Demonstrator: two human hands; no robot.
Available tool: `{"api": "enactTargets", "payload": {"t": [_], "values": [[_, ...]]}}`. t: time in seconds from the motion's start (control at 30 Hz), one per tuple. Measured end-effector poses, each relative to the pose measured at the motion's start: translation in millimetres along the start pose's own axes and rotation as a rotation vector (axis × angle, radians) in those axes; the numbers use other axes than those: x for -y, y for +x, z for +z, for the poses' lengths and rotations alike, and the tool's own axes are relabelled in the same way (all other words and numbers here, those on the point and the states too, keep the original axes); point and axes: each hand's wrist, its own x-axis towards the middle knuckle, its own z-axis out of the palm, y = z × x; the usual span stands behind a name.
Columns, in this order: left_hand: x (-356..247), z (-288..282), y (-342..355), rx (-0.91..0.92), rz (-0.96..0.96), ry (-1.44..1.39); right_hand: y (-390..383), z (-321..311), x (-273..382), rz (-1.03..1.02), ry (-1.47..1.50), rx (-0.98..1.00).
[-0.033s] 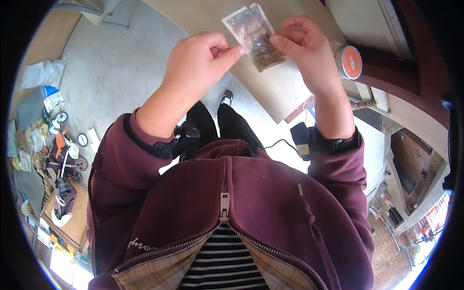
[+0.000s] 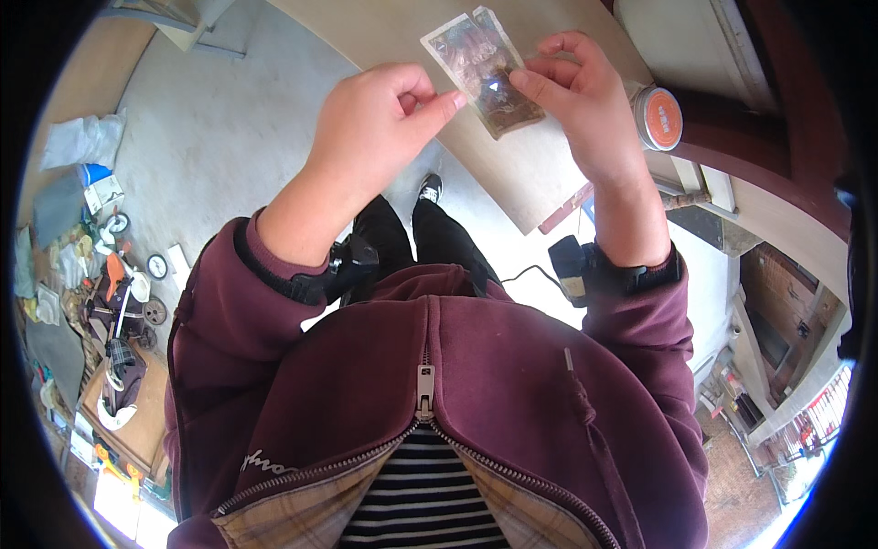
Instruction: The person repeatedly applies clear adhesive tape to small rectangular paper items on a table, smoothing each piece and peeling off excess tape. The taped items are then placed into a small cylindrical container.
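Observation:
Above the light tabletop (image 2: 512,174) I hold up a glossy picture card (image 2: 476,64), tilted, with a pale border and a dark, shiny picture. A corner of what looks like a second card shows behind its top edge. My right hand (image 2: 585,91) pinches the card's right edge between thumb and forefinger, the other fingers curled. At the lower left edge, my left hand (image 2: 380,105) pinches with the thumb, and its fingers are bent in behind. A small white glint lies on the picture.
A round tin (image 2: 658,119) with an orange lid stands beside my right wrist. On the floor at left sit a stroller (image 2: 119,320), a plastic bag (image 2: 87,140) and assorted clutter. Dark straps with small devices circle both forearms; a thin cable (image 2: 530,268) hangs by the right one.
The card has tilted very slightly, and the bright glint on it has grown. Both hands keep nearly the same place and grip.

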Motion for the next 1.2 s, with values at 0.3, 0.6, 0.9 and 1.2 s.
{"api": "enactTargets", "payload": {"t": [0.3,0.6,0.9,1.2], "values": [[-15,-38,-17,0.185,-0.053,-0.488,-17,17,53,-0.044,0.137,-0.150],[-15,-95,-15,0.040,0.064,-0.476,-32,18,96,-0.168,0.077,-0.225],[-64,-97,-1,0.432,0.101,-0.990,-54,47,135,-0.175,0.119,-0.193],[-84,-98,-19,0.290,0.186,-0.907,-74,59,155,-0.132,0.001,-0.252]]}}
